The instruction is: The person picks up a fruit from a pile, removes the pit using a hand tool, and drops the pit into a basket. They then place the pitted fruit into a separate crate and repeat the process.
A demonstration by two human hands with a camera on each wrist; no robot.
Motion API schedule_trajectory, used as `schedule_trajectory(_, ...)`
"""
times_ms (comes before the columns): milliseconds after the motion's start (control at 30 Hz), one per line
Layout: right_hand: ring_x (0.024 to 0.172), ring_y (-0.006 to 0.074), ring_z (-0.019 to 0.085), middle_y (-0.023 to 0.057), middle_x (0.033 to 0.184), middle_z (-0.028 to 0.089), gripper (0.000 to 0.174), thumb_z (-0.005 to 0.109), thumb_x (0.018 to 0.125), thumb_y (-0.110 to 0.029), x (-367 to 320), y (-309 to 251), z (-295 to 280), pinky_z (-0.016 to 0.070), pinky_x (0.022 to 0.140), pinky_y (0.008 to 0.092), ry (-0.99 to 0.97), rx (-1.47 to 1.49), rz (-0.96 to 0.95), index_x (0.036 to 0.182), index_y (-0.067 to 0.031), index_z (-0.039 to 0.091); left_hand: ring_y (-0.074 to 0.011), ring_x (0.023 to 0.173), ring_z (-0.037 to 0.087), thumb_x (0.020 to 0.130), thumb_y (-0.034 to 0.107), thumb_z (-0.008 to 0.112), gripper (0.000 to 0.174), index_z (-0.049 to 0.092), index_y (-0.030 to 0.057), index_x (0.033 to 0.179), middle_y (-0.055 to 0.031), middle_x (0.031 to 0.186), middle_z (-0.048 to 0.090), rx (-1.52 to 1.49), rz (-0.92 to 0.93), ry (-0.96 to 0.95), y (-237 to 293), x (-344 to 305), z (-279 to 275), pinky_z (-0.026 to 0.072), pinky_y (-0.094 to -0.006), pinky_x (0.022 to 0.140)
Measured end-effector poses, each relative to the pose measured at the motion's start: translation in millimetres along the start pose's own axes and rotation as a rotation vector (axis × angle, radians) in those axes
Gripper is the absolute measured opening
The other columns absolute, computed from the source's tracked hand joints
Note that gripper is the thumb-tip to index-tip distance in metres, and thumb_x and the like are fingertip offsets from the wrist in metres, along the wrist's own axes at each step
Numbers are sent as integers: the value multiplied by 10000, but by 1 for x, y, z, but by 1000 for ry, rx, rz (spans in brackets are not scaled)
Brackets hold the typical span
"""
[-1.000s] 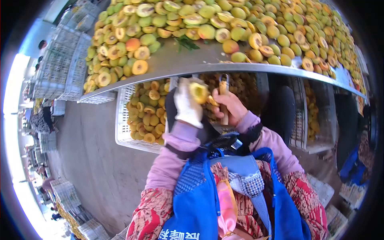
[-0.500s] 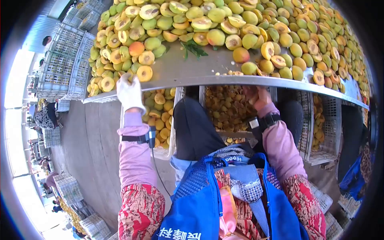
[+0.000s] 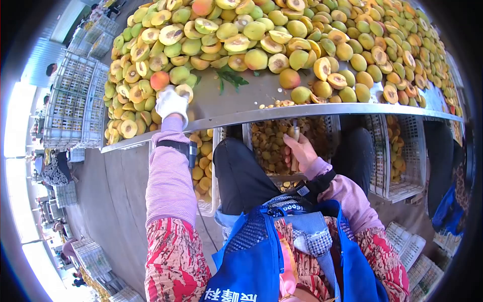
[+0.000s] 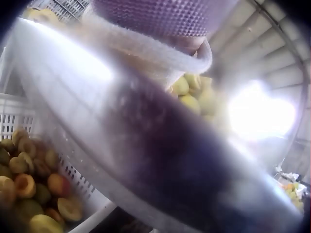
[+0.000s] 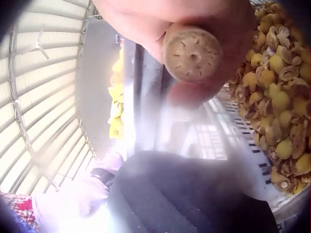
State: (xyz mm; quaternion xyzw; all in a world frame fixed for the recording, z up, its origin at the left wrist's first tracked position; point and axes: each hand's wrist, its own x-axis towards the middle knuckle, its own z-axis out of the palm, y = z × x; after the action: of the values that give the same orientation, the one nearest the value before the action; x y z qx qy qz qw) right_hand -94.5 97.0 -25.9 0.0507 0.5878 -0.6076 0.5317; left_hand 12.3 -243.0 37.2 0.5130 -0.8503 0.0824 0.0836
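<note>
While right hand point(image 3: 300, 151) grips round tan wooden handle point(image 5: 193, 54), white-gloved left hand point(image 3: 171, 102) (grip unclear) should pinch the yellow halved fruit point(image 3: 186, 91) lightly.

white glove point(image 3: 171, 104), lilac cuffs point(image 3: 171, 183), red-patterned sleeves point(image 3: 173, 254), black wrist straps point(image 3: 172, 145), blue vest point(image 3: 247, 269)

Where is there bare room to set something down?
On the table, between the gloved left hand, the leaf and the front rim; small pieces litter its right end. The floor left of the left sleeve is bare too. Fruit crowds the table behind the leaf, to the right and around that hand.
</note>
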Motion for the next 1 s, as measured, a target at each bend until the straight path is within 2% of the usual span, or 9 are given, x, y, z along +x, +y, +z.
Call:
schedule_trajectory(100, 414, 122, 435, 10, 617, 440, 212, 529, 865, -267, -22, 0, 15, 378, 350, 290, -12, -28, 50, 930, -93, 426, -289, 882, 599, 696, 363, 664, 454, 547, 127, 1067, -140, 968, 611, 146, 175, 109, 14, -12, -3, 425, -389, 855)
schedule_trajectory(233, 403, 115, 423, 9, 614, 440, 164, 511, 880, -226, -50, -5, 21, 362, 350, 268, -204, -93, -102, 909, -91, 422, -230, 833, 611, 709, 226, 679, 375, 544, 53, 1012, -118, 918, 625, -567, 337, 56, 45, -40, -20, 478, -324, 731)
schedule_trajectory(367, 447, 139, 458, 61, 632, 470, 229, 523, 881, -238, -58, -16, 27, 395, 410, 293, -202, -329, -535, 917, -47, 400, -154, 829, 589, 754, 97, 620, 242, 531, 1, 958, -71, 930, 590, -1864, 35, -432, 89, -131, -47, 475, -255, 717)
schedule_trajectory(433, 486, 166, 487, 92, 644, 485, 255, 528, 880, -241, -61, -17, 28, 421, 456, 313, -172, -419, -685, 927, -31, 392, -198, 864, 591, 817, 145, 507, 230, 525, 6, 999, -110, 948, 593, -1933, 73, -450, 101, -163, -47, 485, -309, 774)
schedule_trajectory(500, 636, 276, 553, 169, 704, 524, 280, 527, 875, -246, -70, -20, 29, 453, 601, 364, -200, -468, -450, 948, -17, 384, -248, 888, 589, 855, 208, 456, 284, 527, 3, 1037, -143, 985, 593, -2250, -270, -660, 118, -185, -48, 483, -367, 798)
schedule_trajectory(533, 781, 391, 556, 233, 778, 556, 304, 522, 871, -262, -55, -8, 23, 442, 704, 414, -141, -582, -623, 955, -3, 387, -280, 899, 586, 896, 280, 411, 346, 524, 4, 1071, -162, 1015, 589, -2344, -332, -679, 118, -192, -51, 480, -400, 811)
schedule_trajectory(633, 834, 435, 546, 273, 840, 567, 332, 515, 870, -285, -45, -1, 10, 438, 714, 446, -53, -854, -632, 951, 11, 387, -281, 898, 582, 919, 348, 382, 404, 515, 4, 1083, -152, 1011, 589, -2304, -576, -631, 118, -199, -25, 480, -413, 814)
schedule_trajectory(800, 829, 436, 548, 286, 824, 563, 337, 495, 878, -270, -55, 0, 19, 435, 702, 466, -77, -816, -747, 980, 30, 381, -237, 854, 586, 931, 365, 404, 391, 517, 5, 1036, -115, 936, 575, -1939, -298, -412, 128, -206, -19, 504, -343, 749)
schedule_trajectory(1000, 838, 443, 552, 297, 865, 567, 383, 497, 875, -251, -42, -6, 26, 443, 714, 457, -71, -905, -626, 1059, 58, 364, -206, 827, 577, 931, 344, 426, 379, 555, -6, 998, -101, 948, 577, -1901, -271, -278, 132, -204, -3, 494, -312, 737)
